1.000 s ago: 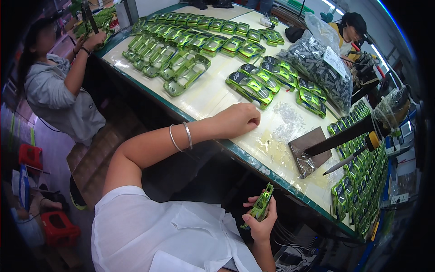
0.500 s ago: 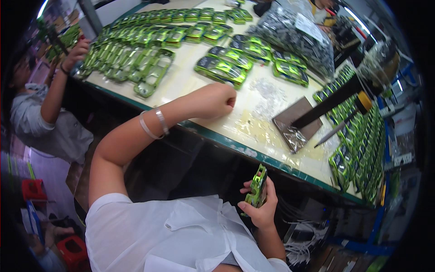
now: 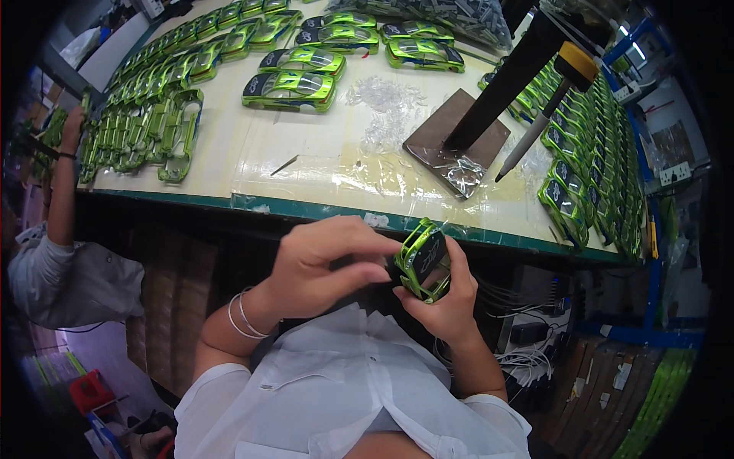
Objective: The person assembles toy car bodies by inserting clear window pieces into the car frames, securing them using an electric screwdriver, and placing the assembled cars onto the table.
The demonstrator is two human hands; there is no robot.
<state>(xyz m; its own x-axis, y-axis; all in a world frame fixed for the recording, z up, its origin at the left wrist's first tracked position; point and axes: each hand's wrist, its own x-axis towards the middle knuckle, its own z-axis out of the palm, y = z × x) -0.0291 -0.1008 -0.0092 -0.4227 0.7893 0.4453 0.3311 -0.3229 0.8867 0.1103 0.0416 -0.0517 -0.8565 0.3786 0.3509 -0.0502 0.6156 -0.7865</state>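
Note:
My right hand (image 3: 453, 300) grips a bright green toy car body shell (image 3: 425, 262) with a dark top, just off the table's near edge. Its fingers and thumb wrap the shell's right and lower sides. My left hand (image 3: 325, 264) is beside the shell, its index finger stretched to the shell's left edge and the thumb held apart below. No object shows between that finger and thumb. On the table ahead lie loose clear plastic pieces (image 3: 386, 107). Several finished-looking green toy car bodies (image 3: 289, 90) stand beyond them.
A dark stand on a brown base (image 3: 459, 138) rises from the table, with a yellow-topped pen-like tool (image 3: 535, 126) beside it. A thin dark sliver (image 3: 285, 164) lies nearer. More car shells line both sides. Another person's arm (image 3: 65, 168) is at the left.
My left hand has come back from the tabletop to the shell, and its fist has loosened. The shell has turned in my right hand, showing its dark top. The view has shifted.

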